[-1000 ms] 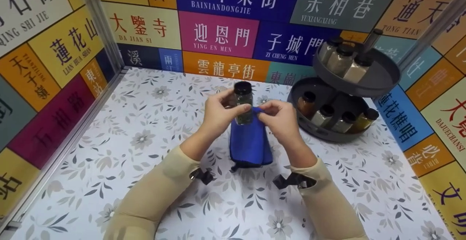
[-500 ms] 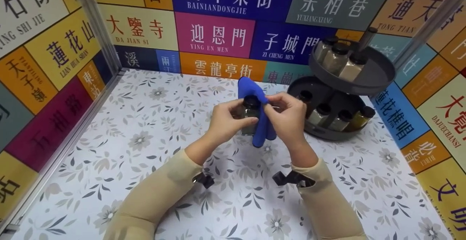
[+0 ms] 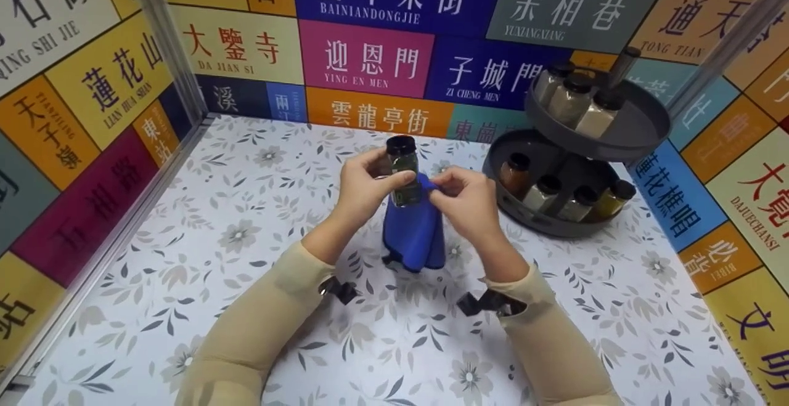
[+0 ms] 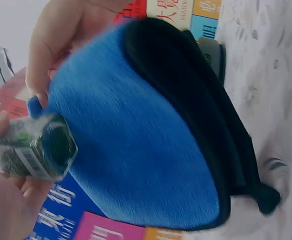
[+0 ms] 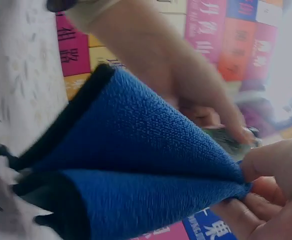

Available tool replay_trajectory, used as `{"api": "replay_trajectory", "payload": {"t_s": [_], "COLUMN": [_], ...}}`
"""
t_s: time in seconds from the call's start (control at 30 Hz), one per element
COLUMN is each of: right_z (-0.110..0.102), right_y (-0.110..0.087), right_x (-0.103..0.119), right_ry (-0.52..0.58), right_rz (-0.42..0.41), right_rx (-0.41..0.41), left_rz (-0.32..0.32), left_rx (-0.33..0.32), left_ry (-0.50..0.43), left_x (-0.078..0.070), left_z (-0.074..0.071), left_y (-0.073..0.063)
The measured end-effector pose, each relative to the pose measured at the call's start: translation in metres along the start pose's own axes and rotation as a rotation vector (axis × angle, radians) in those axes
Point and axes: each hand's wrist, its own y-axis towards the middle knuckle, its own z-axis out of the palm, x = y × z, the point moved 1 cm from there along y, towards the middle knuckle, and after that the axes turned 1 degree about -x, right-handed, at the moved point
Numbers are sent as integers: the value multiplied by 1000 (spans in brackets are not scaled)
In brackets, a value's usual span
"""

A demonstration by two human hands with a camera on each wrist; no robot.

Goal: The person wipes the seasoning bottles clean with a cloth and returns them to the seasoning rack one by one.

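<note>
My left hand (image 3: 362, 187) grips a small glass spice jar (image 3: 404, 169) with a black lid and green contents, held upright above the table. In the left wrist view the base of the jar (image 4: 56, 147) faces the camera, with a barcode label on its side. Close beside it, my right hand (image 3: 465, 199) pinches the upper end of a blue cloth (image 3: 412, 233) between thumb and fingers. The cloth hangs down in folds behind and below the jar. Dark edging (image 5: 71, 120) runs along its lower border in the right wrist view.
A dark two-tier round rack stands at the back right. Its upper tray (image 3: 641, 125) bears several jars, and so does its lower tray (image 3: 524, 209). Sign-printed panels (image 3: 370, 55) wall the floral-patterned table (image 3: 246, 295) at the back and sides.
The cloth swung up behind and over the jar half a second ago, and now hangs down again. The jar dipped, then rose back up. Both hands keep their hold.
</note>
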Motion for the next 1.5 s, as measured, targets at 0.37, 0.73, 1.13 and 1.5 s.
{"api": "replay_trajectory", "payload": {"t_s": [0.37,0.73,1.13,1.5], "right_z": [-79,-87,-89,-85], "right_y": [19,15,15,16], "right_x": [15,18,17,15], "right_ry": [397,463,475,450], "right_rz": [-56,-99,-103,-102], "right_rx": [-387,-414,-426,-394], "left_rz": [-263,-321,-339,-264], "left_rx": [26,58,98,124], "left_ry": [172,102,276,432], "left_x": [71,107,104,99], "left_z": [1,3,5,4], "left_y": [17,11,8,10]}}
